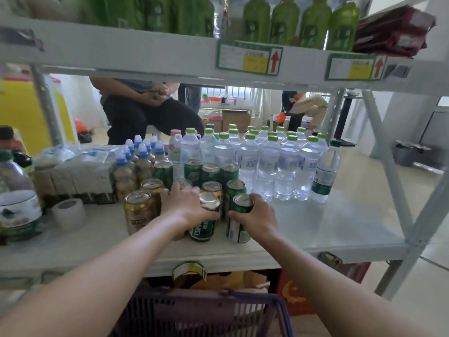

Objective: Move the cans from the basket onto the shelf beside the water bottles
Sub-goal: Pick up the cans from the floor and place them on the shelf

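On the white shelf (328, 224) several green and gold cans stand in rows left of the water bottles (279, 164). My left hand (187, 205) grips a green can (204, 227) at the front of the group. My right hand (257, 217) is wrapped around another green can (239, 224) just to its right. Both cans stand upright on the shelf board. A gold can (138, 211) stands at the front left. The purple basket (279, 310) sits low in front of me, below the shelf edge; its inside is blurred.
Small bottles with blue caps (136, 161), a tape roll (69, 214) and a tub (20, 215) fill the shelf's left part. Green bottles (286, 23) line the upper shelf. A seated person (143, 110) is behind the rack. Bare shelf board lies at the front right.
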